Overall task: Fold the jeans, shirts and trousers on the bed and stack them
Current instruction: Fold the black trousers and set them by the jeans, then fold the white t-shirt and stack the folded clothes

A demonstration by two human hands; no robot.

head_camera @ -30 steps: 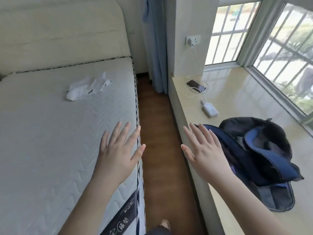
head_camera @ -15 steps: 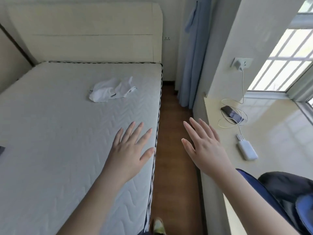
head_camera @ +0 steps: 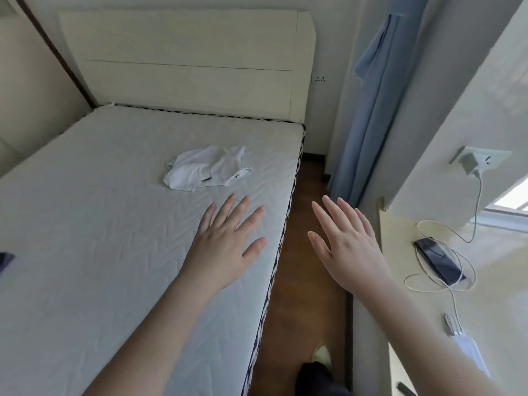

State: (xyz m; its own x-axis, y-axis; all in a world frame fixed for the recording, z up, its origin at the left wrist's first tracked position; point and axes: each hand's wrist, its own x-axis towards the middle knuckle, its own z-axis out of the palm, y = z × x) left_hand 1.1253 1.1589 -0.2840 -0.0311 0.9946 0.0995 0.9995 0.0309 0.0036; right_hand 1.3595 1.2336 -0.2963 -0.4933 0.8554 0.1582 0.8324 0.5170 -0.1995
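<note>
The view has swung left across the last second: the dark bag on the sill beside the window has dropped out of sight, and the bed (head_camera: 120,252) with its headboard (head_camera: 185,61) now fills most of the picture. The phone (head_camera: 438,260) and its white cable (head_camera: 454,295) have slid toward the right edge. Both hands have kept much the same pose through the turn. The left hand (head_camera: 228,247) hovers over the bed near its right edge, fingers straight and spread, holding nothing; whether it touches the mattress cannot be told. The right hand (head_camera: 347,247) is likewise flat and empty, held over the floor gap between bed and sill. A crumpled white garment (head_camera: 203,171) lies on the bed toward the headboard end, nearer the right edge than the left, just beyond the left fingertips and untouched. A dark scrap (head_camera: 5,260) shows at the bed's left edge, too cropped to identify. The turn probably means the person is facing the work area, and the folding has not begun: nothing is folded or stacked in sight. The white piece looks like the natural first pick, light and limp, likely needing to be shaken flat before any fold. No jeans or trousers are plainly visible.
</note>
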